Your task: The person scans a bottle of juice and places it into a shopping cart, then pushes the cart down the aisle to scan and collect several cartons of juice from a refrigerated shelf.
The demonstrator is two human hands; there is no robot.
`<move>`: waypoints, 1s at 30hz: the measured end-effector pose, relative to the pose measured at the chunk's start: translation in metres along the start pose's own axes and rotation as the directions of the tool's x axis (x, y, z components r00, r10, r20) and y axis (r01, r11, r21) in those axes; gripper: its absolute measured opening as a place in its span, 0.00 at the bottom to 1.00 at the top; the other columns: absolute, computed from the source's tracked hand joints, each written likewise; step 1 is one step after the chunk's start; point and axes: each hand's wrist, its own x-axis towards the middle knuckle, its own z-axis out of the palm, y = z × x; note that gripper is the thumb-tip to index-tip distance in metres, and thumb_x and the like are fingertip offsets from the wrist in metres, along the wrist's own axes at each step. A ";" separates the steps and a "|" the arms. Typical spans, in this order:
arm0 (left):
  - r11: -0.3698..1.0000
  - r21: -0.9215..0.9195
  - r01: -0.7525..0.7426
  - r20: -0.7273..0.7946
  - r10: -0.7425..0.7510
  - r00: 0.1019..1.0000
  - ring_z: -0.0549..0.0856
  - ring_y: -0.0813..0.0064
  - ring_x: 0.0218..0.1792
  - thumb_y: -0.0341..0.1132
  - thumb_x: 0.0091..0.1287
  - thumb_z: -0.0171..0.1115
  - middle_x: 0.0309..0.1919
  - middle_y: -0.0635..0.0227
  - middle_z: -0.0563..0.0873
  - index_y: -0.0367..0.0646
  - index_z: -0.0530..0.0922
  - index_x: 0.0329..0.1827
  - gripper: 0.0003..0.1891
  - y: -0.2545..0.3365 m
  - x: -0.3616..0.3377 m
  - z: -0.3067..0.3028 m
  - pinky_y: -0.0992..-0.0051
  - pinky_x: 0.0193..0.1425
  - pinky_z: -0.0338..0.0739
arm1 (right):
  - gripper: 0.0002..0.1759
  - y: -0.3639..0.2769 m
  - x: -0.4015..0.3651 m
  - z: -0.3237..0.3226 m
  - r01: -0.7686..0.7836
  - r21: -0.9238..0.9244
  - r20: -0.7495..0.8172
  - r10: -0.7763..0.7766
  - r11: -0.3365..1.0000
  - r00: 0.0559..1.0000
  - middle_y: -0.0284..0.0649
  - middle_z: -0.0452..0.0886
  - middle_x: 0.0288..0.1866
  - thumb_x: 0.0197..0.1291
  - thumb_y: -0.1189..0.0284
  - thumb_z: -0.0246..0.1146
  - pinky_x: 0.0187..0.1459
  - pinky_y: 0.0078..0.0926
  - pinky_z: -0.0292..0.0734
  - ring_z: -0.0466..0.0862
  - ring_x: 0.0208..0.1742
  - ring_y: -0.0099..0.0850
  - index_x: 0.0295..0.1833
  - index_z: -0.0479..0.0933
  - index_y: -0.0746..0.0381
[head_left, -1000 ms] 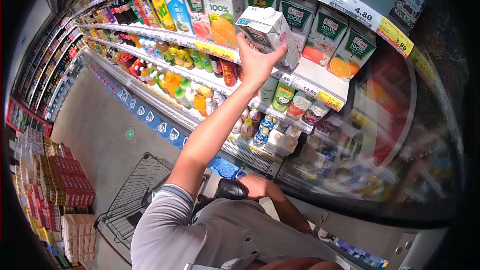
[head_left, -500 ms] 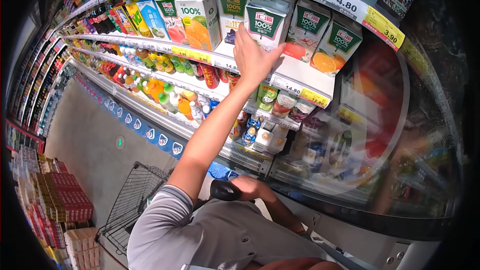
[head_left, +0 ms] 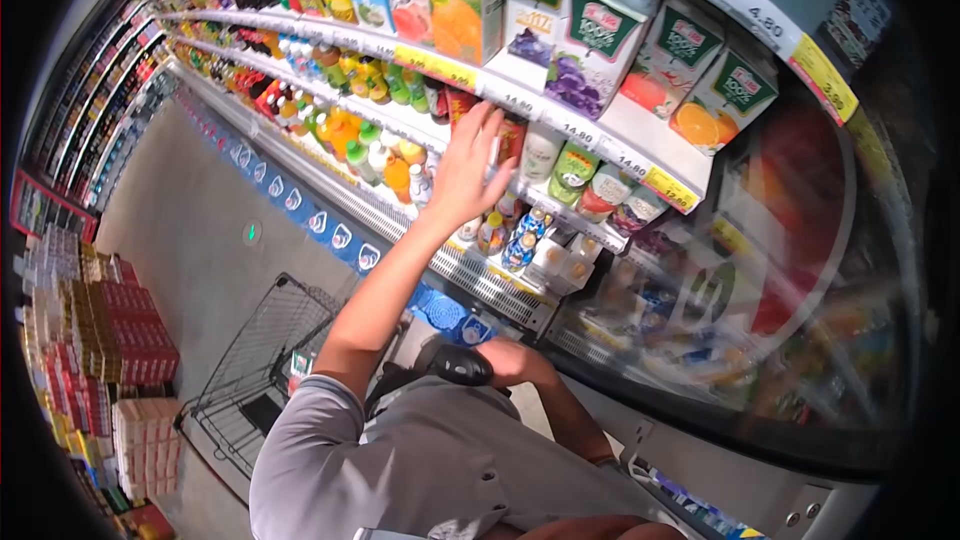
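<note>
My left hand is raised in front of the cooler, fingers apart and holding nothing. It is nearest the red cans on the shelf under the juice cartons. Above it, a grape juice carton stands at the front of the upper shelf. An orange juice carton is to the left, and a peach and another orange carton are to the right. My right hand is low, close to my body, beside a black rounded object. Its fingers are mostly hidden.
A wire shopping cart stands at the lower left, with a small carton visible in it. Stacked boxes line the far left of the grey floor. A clear curved cooler side panel closes off the right.
My left hand has dropped from the grape juice carton to the level of the shelf below. The carton's front is now uncovered. The view has shifted, and my right hand stays low.
</note>
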 end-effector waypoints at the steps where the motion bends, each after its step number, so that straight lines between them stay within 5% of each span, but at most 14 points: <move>1: 0.999 -0.006 0.050 -0.011 -0.050 0.999 0.70 0.41 0.73 0.36 0.66 0.69 0.73 0.43 0.70 0.35 0.69 0.73 0.34 -0.017 -0.034 -0.010 0.53 0.76 0.67 | 0.17 0.008 -0.002 0.009 0.024 0.040 -0.050 -0.022 0.999 0.999 0.54 0.85 0.37 0.51 0.63 0.70 0.44 0.48 0.78 0.85 0.45 0.55 0.44 0.82 0.60; 2: 0.992 0.027 0.123 -0.010 -0.123 0.992 0.72 0.41 0.72 0.35 0.66 0.68 0.71 0.42 0.71 0.35 0.71 0.71 0.31 -0.040 -0.073 -0.020 0.53 0.75 0.68 | 0.18 -0.011 -0.002 -0.007 -0.104 -0.024 0.090 0.105 0.994 0.990 0.56 0.84 0.38 0.49 0.64 0.68 0.45 0.49 0.78 0.85 0.45 0.55 0.45 0.81 0.61; 3: 0.975 0.067 0.214 -0.006 -0.214 0.977 0.74 0.41 0.70 0.33 0.65 0.67 0.70 0.42 0.72 0.35 0.72 0.70 0.29 -0.055 -0.120 -0.032 0.53 0.74 0.70 | 0.20 -0.013 -0.007 0.002 -0.158 -0.103 -0.050 0.153 0.982 0.987 0.58 0.84 0.39 0.47 0.65 0.67 0.46 0.48 0.79 0.85 0.45 0.55 0.46 0.81 0.63; 4: 0.933 0.160 0.323 0.020 -0.331 0.944 0.74 0.42 0.69 0.32 0.66 0.65 0.69 0.43 0.74 0.36 0.73 0.68 0.26 -0.063 -0.164 -0.051 0.53 0.73 0.70 | 0.22 -0.026 -0.002 -0.007 -0.239 0.003 0.072 0.238 0.971 0.969 0.58 0.84 0.40 0.47 0.65 0.66 0.48 0.47 0.79 0.85 0.46 0.56 0.48 0.81 0.65; 5: 0.893 0.195 0.405 0.019 -0.416 0.909 0.75 0.42 0.68 0.32 0.66 0.65 0.68 0.43 0.74 0.37 0.75 0.65 0.24 -0.076 -0.218 -0.065 0.54 0.72 0.71 | 0.23 -0.041 -0.008 -0.006 -0.187 -0.031 -0.110 0.182 0.982 0.977 0.58 0.85 0.42 0.48 0.64 0.66 0.49 0.44 0.80 0.85 0.48 0.55 0.49 0.81 0.65; 7: 0.767 0.282 0.576 0.028 -0.607 0.794 0.76 0.43 0.65 0.31 0.65 0.65 0.64 0.47 0.77 0.37 0.78 0.60 0.20 -0.088 -0.321 -0.109 0.53 0.70 0.73 | 0.22 -0.033 0.003 -0.001 -0.272 0.013 0.047 0.271 0.962 0.961 0.56 0.86 0.43 0.48 0.71 0.70 0.48 0.42 0.81 0.86 0.47 0.54 0.51 0.82 0.65; 8: 0.683 0.324 0.655 0.043 -0.702 0.711 0.77 0.43 0.64 0.31 0.64 0.64 0.61 0.48 0.79 0.37 0.79 0.57 0.18 -0.091 -0.371 -0.133 0.53 0.70 0.72 | 0.20 -0.028 0.005 0.004 -0.305 -0.025 0.119 0.306 0.952 0.944 0.55 0.88 0.41 0.48 0.72 0.74 0.46 0.38 0.81 0.90 0.42 0.46 0.49 0.83 0.66; 10: 0.486 0.430 0.761 -0.013 -0.840 0.543 0.81 0.45 0.58 0.32 0.62 0.64 0.52 0.50 0.84 0.38 0.82 0.49 0.14 -0.085 -0.461 -0.179 0.53 0.66 0.76 | 0.22 -0.035 0.011 0.015 -0.374 0.228 0.053 0.372 0.899 0.927 0.40 0.89 0.36 0.51 0.66 0.82 0.45 0.30 0.79 0.84 0.39 0.22 0.47 0.85 0.66; 11: 0.429 0.443 0.787 -0.048 -0.866 0.498 0.81 0.45 0.58 0.32 0.62 0.64 0.52 0.50 0.84 0.38 0.82 0.49 0.14 -0.074 -0.498 -0.199 0.53 0.66 0.76 | 0.23 -0.045 0.019 0.020 -0.447 0.204 0.030 0.451 0.871 0.892 0.39 0.89 0.36 0.53 0.62 0.81 0.45 0.29 0.79 0.84 0.38 0.22 0.47 0.85 0.66; 13: 0.167 0.380 0.910 -0.129 -0.964 0.231 0.85 0.44 0.53 0.35 0.60 0.66 0.49 0.47 0.86 0.38 0.85 0.46 0.13 -0.064 -0.561 -0.235 0.53 0.61 0.79 | 0.24 -0.044 0.037 0.043 -0.450 0.247 -0.036 0.472 0.858 0.881 0.39 0.89 0.36 0.53 0.60 0.82 0.44 0.29 0.79 0.84 0.37 0.22 0.46 0.85 0.66; 17: -0.125 0.393 0.911 -0.124 -0.989 -0.082 0.88 0.45 0.51 0.39 0.60 0.67 0.48 0.45 0.88 0.40 0.88 0.48 0.17 -0.058 -0.639 -0.279 0.54 0.61 0.81 | 0.24 -0.059 0.095 0.072 -0.527 0.149 0.015 0.531 0.836 0.847 0.38 0.89 0.35 0.54 0.59 0.82 0.42 0.29 0.79 0.85 0.35 0.23 0.45 0.85 0.66; 19: -0.178 0.378 0.909 -0.090 -0.984 -0.155 0.88 0.46 0.52 0.40 0.60 0.67 0.49 0.45 0.89 0.41 0.88 0.49 0.17 -0.064 -0.663 -0.298 0.55 0.61 0.81 | 0.23 -0.090 0.134 0.087 -0.483 0.088 -0.059 0.488 0.871 0.871 0.38 0.88 0.33 0.53 0.59 0.82 0.40 0.29 0.79 0.85 0.33 0.25 0.43 0.85 0.67; 25: -0.309 0.419 0.854 0.098 -0.919 -0.381 0.88 0.50 0.55 0.41 0.59 0.67 0.52 0.49 0.89 0.44 0.87 0.52 0.19 -0.095 -0.729 -0.321 0.57 0.62 0.81 | 0.21 -0.111 0.216 0.133 -0.539 0.017 0.178 0.528 0.842 0.830 0.38 0.87 0.32 0.55 0.62 0.81 0.38 0.29 0.79 0.85 0.32 0.24 0.41 0.85 0.68; 30: -0.411 0.403 0.818 0.146 -0.853 -0.500 0.87 0.50 0.57 0.38 0.59 0.67 0.54 0.47 0.87 0.38 0.81 0.55 0.22 -0.112 -0.777 -0.300 0.56 0.62 0.82 | 0.17 -0.128 0.254 0.172 -0.502 -0.027 0.191 0.497 0.865 0.846 0.38 0.88 0.33 0.57 0.65 0.80 0.39 0.28 0.80 0.85 0.33 0.24 0.40 0.85 0.68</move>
